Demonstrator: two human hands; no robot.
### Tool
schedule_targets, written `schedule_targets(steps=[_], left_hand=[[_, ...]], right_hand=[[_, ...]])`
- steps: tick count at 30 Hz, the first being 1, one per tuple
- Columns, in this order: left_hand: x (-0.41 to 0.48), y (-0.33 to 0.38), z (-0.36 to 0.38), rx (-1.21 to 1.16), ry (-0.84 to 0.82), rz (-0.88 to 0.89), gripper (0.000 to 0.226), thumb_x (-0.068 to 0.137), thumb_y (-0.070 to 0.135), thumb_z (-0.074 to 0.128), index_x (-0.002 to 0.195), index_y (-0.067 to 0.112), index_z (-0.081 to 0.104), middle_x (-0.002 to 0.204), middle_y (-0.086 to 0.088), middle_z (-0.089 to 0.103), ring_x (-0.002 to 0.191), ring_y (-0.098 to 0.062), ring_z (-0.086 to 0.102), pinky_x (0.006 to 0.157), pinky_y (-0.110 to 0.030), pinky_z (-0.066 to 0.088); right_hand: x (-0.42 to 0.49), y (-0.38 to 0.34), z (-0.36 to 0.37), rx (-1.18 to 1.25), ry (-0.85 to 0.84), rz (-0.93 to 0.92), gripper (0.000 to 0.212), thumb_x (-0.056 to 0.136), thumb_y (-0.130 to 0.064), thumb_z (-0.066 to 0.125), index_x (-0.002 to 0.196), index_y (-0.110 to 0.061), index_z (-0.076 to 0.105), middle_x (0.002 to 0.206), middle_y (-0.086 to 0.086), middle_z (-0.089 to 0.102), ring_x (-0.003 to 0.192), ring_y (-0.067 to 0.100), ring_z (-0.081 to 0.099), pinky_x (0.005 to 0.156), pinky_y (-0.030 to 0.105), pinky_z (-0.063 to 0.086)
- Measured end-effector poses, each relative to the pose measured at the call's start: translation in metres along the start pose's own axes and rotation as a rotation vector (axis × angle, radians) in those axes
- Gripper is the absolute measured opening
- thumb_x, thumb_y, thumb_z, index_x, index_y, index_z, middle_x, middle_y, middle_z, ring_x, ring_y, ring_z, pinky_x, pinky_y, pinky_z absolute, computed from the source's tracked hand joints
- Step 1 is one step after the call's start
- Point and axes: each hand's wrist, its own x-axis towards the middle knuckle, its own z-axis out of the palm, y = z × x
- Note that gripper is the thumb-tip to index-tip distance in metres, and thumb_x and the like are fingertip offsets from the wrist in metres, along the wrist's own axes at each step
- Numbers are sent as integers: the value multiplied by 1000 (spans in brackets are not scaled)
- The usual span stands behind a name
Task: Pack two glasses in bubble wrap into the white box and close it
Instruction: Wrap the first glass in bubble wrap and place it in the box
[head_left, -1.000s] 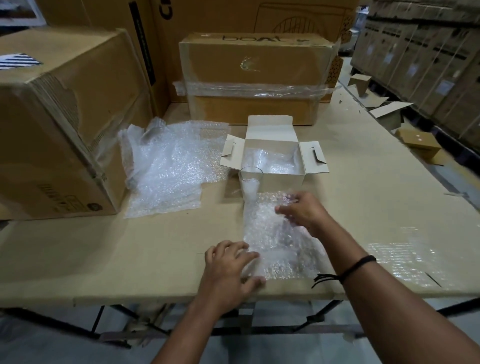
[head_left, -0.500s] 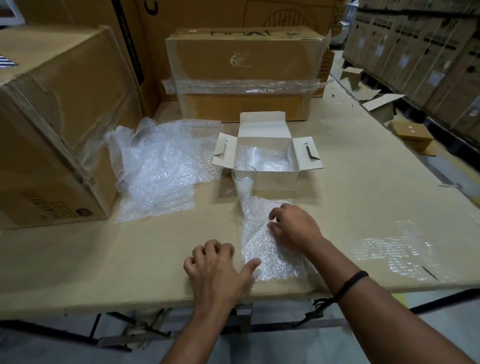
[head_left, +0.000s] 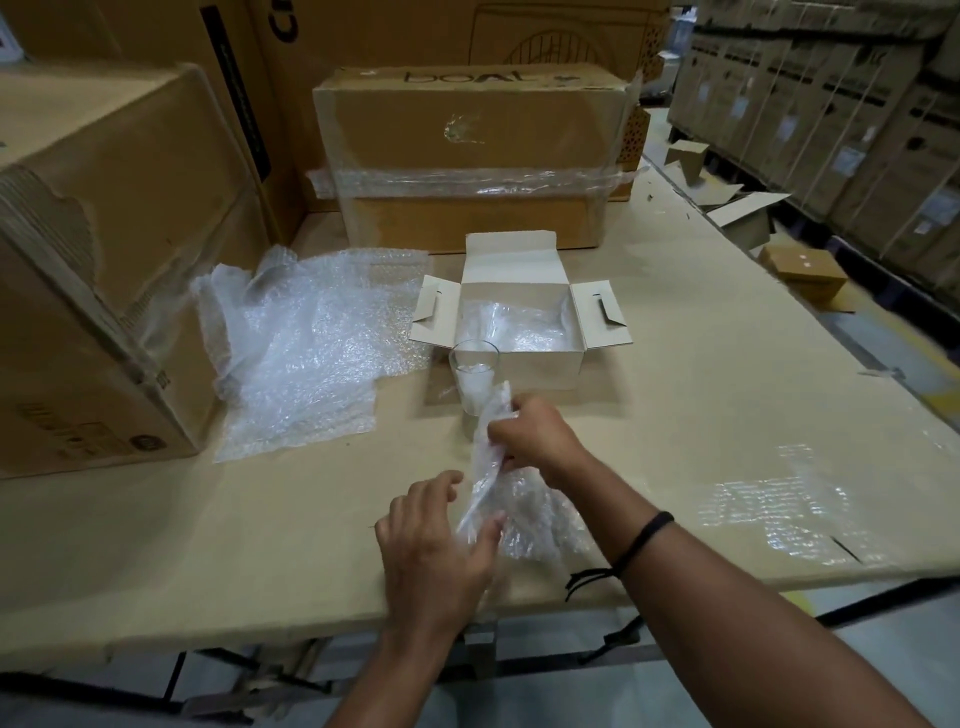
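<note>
- Head view, nearest edge: left hand (head_left: 436, 551) over the front of the tabletop (head_left: 727, 415). Its fingers (head_left: 441, 486) are curled and, with the thumb, pinch the lower end of a bubble-wrap sheet (head_left: 530, 519).
- Right hand (head_left: 537, 436), just beyond the left. Its fingers (head_left: 500, 430) are closed round the bunched upper part of the same sheet and hold it clear of the tabletop. The rest of the sheet lies crumpled on the tabletop under the right forearm, which carries a black wristband (head_left: 644, 535).
- Glass (head_left: 474, 374): clear, upright and unwrapped. It stands on the tabletop directly behind the raised sheet, close against the front wall of the white box; whether they touch cannot be told.
- White box (head_left: 540, 369): open, with both side flaps spread outward and the lid flap tilted back. A bubble-wrap bundle (head_left: 514, 327) lies inside; what it encloses cannot be made out.
- Loose bubble wrap (head_left: 311, 353): a rumpled heap spread on the tabletop left of the white box, reaching the large carton.
- Large carton (head_left: 104, 234): brown, torn at one corner, at the left edge of the tabletop.
- Taped carton (head_left: 467, 156): brown, bound with clear film, directly behind the white box.
- Stacked cartons (head_left: 831, 104): rows at far right, beyond the tabletop.
</note>
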Motion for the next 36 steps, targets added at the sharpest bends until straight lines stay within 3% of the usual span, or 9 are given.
schedule_targets(steps=[3,7,12,16,19,22,29,33,36], left_hand=[[0,-1,5,-69,-102,6,52,67,28,81,110,30,53,93,12,55,83,-12,52,76,-31,34],[-1,-4,13,38,-216,159,47,55,4,69,92,32,68,81,12,57,71,-14,55,69,-29,35],[-3,-2,17,185,-304,211,25,70,45,55,89,40,70,80,15,53,74,-12,52,73,-32,32],[-3,-2,16,262,-307,192,55,81,82,31,92,45,70,82,17,53,77,-9,48,76,-34,27],[-1,0,16,297,-313,176,43,78,73,40,92,45,70,84,15,55,79,-10,48,74,-32,25],[0,-3,15,311,-300,119,23,74,53,54,88,45,71,89,15,59,81,-13,51,72,-31,18],[24,-7,6,340,-293,-76,26,89,35,53,110,44,64,128,20,57,112,-10,47,91,-33,21],[28,-4,3,413,-431,27,63,76,81,35,120,43,58,132,21,49,117,-9,41,92,-34,18],[28,-13,5,340,-416,87,44,77,68,56,112,42,64,123,19,54,113,-10,45,89,-32,19]], right_hand=[[3,9,-16,329,-97,86,24,84,9,50,101,-1,63,85,16,68,70,27,67,63,37,58],[7,24,-36,218,-32,57,24,87,3,62,111,-2,62,85,15,69,64,22,63,52,31,53],[13,43,-44,-483,197,-153,57,83,-18,74,133,-18,47,114,8,62,96,26,64,82,37,52],[1,46,-41,-837,463,-607,54,75,-10,75,125,-21,58,126,8,53,106,31,56,87,41,46],[-5,34,-34,-1063,148,-861,64,63,3,59,118,-30,65,131,-6,58,116,28,49,91,42,37],[-3,30,-31,-1175,-244,-616,57,77,-5,54,126,-34,60,139,-16,51,122,21,42,91,36,32],[6,52,-40,-1062,-89,-593,25,91,-38,60,107,-22,70,111,-2,65,102,25,56,82,34,42],[-2,57,-49,-989,-154,-531,59,82,-72,51,120,-28,66,124,-8,60,113,17,51,93,34,38],[-13,49,-58,-1144,-306,-441,93,66,-83,56,143,-32,44,141,-9,44,125,16,40,103,36,30]])
